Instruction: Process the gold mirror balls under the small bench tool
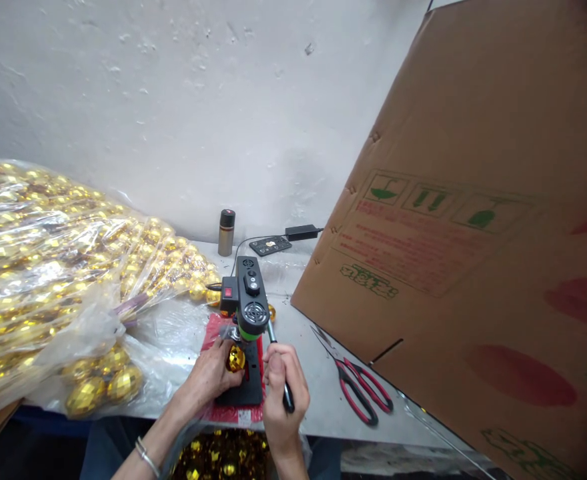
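Left hand (214, 371) held a gold ball (236, 359) at a machine's (252, 293) six o'clock.
The right hand (279, 413) gripped its lever (288, 399) at five o'clock; scissors (358, 392) lay at four o'clock.

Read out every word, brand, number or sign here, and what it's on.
No words or numbers are legible.
Carton: two green arrows, pointing down; neighbouring signs unclear.
Carton: red print and green lettering, too blurred.
White label on red wrap: too small.
Red switch: any marks too small.
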Motion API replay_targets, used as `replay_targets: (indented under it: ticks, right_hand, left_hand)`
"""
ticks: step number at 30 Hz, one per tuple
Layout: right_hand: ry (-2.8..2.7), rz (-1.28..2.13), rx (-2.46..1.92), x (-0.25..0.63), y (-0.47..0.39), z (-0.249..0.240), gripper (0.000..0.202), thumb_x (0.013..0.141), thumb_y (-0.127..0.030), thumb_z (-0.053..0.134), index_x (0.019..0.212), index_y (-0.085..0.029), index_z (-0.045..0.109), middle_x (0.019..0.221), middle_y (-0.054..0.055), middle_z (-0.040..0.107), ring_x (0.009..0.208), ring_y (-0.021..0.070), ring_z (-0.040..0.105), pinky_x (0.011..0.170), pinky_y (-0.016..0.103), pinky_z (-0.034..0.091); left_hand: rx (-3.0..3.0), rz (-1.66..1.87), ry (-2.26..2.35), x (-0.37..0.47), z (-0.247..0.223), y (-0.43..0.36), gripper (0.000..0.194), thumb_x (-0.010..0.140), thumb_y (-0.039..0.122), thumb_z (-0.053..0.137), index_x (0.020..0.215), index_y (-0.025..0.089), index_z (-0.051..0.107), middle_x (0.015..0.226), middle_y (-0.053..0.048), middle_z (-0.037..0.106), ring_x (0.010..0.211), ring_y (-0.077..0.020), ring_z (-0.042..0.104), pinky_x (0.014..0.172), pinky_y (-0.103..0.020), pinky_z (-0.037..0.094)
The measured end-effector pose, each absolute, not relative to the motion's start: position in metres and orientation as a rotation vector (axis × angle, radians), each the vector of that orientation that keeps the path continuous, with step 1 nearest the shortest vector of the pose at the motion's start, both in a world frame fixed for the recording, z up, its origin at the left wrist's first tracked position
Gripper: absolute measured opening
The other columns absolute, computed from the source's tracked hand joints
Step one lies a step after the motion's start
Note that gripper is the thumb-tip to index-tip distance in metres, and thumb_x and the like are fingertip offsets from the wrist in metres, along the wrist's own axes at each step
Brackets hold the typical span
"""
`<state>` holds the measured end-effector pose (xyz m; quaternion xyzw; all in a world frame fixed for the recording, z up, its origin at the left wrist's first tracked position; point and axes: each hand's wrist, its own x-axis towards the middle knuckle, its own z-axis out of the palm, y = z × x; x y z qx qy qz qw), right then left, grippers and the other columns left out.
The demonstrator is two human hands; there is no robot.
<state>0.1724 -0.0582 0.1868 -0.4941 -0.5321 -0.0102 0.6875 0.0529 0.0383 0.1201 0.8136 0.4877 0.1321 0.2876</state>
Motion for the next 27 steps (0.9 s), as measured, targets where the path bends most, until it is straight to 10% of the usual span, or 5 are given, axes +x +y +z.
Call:
replay_targets:
  ticks: [27]
  right_hand:
    - [-1.161,-0.054,-1.091,0.176,-0.058,0.157,0.031,0.109,-0.019,0.045,0.08,-0.023,0.054,0.078,-0.002,0.057,0.066,0.0111,0.056,0.06,0.023,0.043]
  left_hand:
    - [2.134,0.8,1.232,0.067,0.064,0.024,0.044,0.074,0.031,0.081,0.115,0.023,0.068,0.105,-0.007,0.075,0.101,-0.0329,0.069,0.095,-0.047,0.048]
